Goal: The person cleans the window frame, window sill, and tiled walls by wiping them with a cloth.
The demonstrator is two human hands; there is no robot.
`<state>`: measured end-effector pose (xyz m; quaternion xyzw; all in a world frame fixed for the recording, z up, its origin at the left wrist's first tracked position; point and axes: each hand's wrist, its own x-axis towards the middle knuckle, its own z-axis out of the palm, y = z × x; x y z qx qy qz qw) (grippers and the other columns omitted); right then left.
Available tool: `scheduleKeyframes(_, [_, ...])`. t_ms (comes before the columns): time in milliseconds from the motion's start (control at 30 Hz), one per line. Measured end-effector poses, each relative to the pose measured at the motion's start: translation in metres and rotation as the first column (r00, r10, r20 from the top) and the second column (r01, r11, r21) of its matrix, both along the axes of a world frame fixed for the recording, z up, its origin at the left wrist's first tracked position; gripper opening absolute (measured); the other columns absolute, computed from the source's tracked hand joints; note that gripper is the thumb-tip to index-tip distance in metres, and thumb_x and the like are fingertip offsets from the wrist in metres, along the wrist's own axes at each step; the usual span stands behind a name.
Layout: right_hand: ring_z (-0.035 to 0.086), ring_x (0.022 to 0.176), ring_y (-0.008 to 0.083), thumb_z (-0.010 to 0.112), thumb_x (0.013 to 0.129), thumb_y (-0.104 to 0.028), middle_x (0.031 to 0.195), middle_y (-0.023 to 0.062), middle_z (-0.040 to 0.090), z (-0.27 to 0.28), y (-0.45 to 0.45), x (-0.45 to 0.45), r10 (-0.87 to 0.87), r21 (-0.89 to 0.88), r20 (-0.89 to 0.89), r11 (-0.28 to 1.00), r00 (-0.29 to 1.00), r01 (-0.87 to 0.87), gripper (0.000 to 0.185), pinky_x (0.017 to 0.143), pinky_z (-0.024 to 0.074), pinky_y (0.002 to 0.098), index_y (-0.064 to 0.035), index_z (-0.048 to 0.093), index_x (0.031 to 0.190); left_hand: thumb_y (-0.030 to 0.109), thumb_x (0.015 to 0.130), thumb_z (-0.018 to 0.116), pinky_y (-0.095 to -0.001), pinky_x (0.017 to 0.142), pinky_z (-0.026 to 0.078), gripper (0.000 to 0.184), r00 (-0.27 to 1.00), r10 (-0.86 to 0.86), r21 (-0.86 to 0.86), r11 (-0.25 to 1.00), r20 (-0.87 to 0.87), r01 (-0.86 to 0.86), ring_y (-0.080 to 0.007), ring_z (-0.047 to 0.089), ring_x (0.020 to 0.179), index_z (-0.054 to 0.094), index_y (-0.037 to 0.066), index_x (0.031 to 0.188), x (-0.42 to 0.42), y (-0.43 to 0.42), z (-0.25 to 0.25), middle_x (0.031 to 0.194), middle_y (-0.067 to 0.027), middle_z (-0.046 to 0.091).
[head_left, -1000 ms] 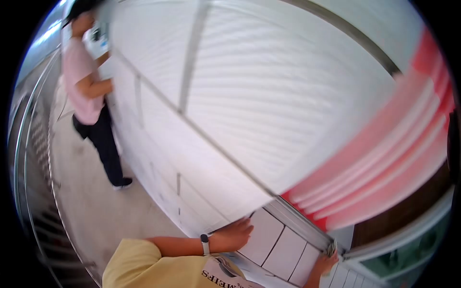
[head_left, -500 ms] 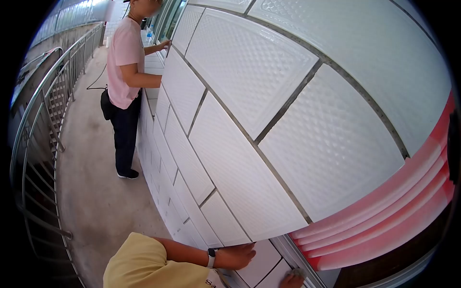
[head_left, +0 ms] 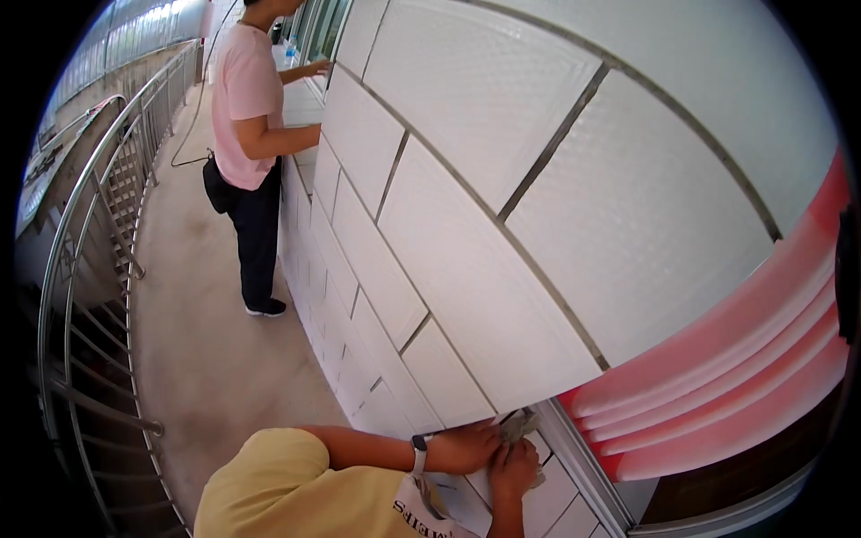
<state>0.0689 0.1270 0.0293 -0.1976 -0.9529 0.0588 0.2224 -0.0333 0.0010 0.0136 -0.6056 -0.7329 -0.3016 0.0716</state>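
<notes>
My left hand point(head_left: 468, 447), with a pale-banded watch on the wrist, lies close against the lower edge of the white tiled wall point(head_left: 484, 323). Its fingers are curled and meet a grey-beige crumpled, rag-like thing point(head_left: 517, 429). Wrapped round the same thing from below is my right hand point(head_left: 514, 468). The exact kind of the crumpled thing is hard to make out. White tiles point(head_left: 554, 498) with dark joints continue beneath my hands, beside a metal window frame point(head_left: 587, 462).
A person in a pink shirt point(head_left: 247, 99) stands farther along the wall, both arms raised to it. A metal railing point(head_left: 67, 260) borders the concrete walkway point(head_left: 188, 314) on the left. Pink-red curtain point(head_left: 700, 359) hangs at the right. A cable point(head_left: 193, 130) trails behind the person.
My right hand has come up and left with the crumpled thing to meet my left hand. The view has shifted, and the other person's arms remain at the wall.
</notes>
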Motion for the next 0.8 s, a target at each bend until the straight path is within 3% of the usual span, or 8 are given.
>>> scheduleKeyframes(267, [0.053,0.099,0.0383,0.057,0.084,-0.017,0.104,0.0205,0.059,-0.031,0.033,0.137,-0.381,0.047,-0.088,0.921,0.92,0.386,0.026,0.088,0.0416,0.0467,0.0024,0.06,0.101,0.022,0.087,0.05,-0.048,0.106,0.028,0.035,0.998,-0.052,-0.203,0.978,-0.025,0.045,-0.0396,0.037,0.125,0.05,-0.006,0.11,-0.004,-0.002,0.014,0.126,-0.0228,0.046])
scheduleKeyframes(333, [0.048,0.11,0.0405,0.054,0.087,-0.035,0.12,0.0249,0.053,-0.038,0.05,0.192,-0.574,-0.023,0.084,0.816,0.815,0.577,0.052,0.094,0.0376,0.0496,0.0049,0.051,0.12,0.022,0.088,0.049,-0.0483,0.105,0.028,0.036,0.996,-0.066,-0.241,0.969,-0.065,0.049,-0.0388,0.037,0.125,0.049,-0.005,0.112,-0.003,-0.001,0.013,0.128,-0.0225,0.044])
scheduleKeyframes(400, [0.061,0.087,0.0325,0.054,0.089,-0.026,0.097,0.0132,0.064,-0.052,0.063,0.256,-0.543,0.418,-0.221,0.698,0.81,0.582,0.024,0.076,0.0489,0.0453,-0.0061,0.064,0.098,0.022,0.088,0.049,-0.0487,0.105,0.027,0.036,0.999,-0.05,-0.201,0.979,-0.01,0.047,-0.0393,0.036,0.126,0.048,-0.004,0.113,-0.003,0.002,0.008,0.128,-0.0227,0.043])
scheduleKeyframes(533, [0.062,0.088,0.0304,0.057,0.088,-0.025,0.088,0.0098,0.065,-0.037,0.079,0.329,-0.856,0.519,-0.124,0.375,0.502,0.768,0.02,0.076,0.0489,0.0452,-0.0068,0.066,0.087,0.021,0.088,0.05,-0.0506,0.105,0.027,0.035,0.998,-0.054,-0.202,0.978,0.013,0.055,-0.0413,0.034,0.126,0.048,-0.002,0.114,-0.002,0.004,0.008,0.128,-0.0229,0.041])
scheduleKeyframes(600, [0.062,0.093,0.0311,0.058,0.087,-0.024,0.086,0.0098,0.065,-0.041,0.097,0.352,-0.714,0.739,-0.342,0.197,0.611,0.644,0.021,0.079,0.0488,0.0459,-0.0053,0.066,0.084,0.021,0.088,0.05,-0.0514,0.104,0.027,0.034,0.999,-0.045,-0.194,0.98,-0.004,0.044,-0.0418,0.034,0.126,0.048,-0.002,0.113,-0.001,0.006,0.009,0.127,-0.0228,0.042])
scheduleKeyframes(733, [0.06,0.099,0.0359,0.054,0.09,-0.026,0.1,0.0106,0.064,-0.116,0.173,0.441,-0.78,0.683,-0.325,0.197,0.535,0.703,0.023,0.083,0.0475,0.0489,-0.006,0.064,0.092,0.022,0.088,0.05,-0.0522,0.103,0.028,0.034,0.999,-0.012,-0.158,0.987,-0.034,0.006,-0.0426,0.035,0.125,0.049,-0.001,0.113,0.002,0.007,0.004,0.126,-0.0228,0.042])
scheduleKeyframes(767, [0.049,0.116,0.0412,0.048,0.093,-0.036,0.128,0.014,0.053,-0.132,0.197,0.452,-0.974,0.556,-0.115,0.098,0.194,0.825,0.032,0.09,0.043,0.0553,-0.012,0.059,0.11,0.022,0.088,0.05,-0.0522,0.103,0.028,0.034,0.999,-0.023,-0.161,0.987,-0.04,0.016,-0.0426,0.035,0.125,0.049,-0.001,0.113,-0.001,0.008,0.006,0.126,-0.0228,0.042])
scheduleKeyframes(800, [0.038,0.125,0.0411,0.051,0.088,-0.046,0.135,0.015,0.045,-0.117,0.201,0.442,-0.995,0.214,-0.092,0.022,0.043,0.977,0.046,0.094,0.0395,0.0566,-0.016,0.053,0.123,0.022,0.088,0.049,-0.052,0.104,0.027,0.035,1.0,-0.025,-0.238,0.971,0.002,0.025,-0.0429,0.034,0.125,0.049,-0.001,0.115,-0.002,0.009,0.01,0.127,-0.023,0.042])
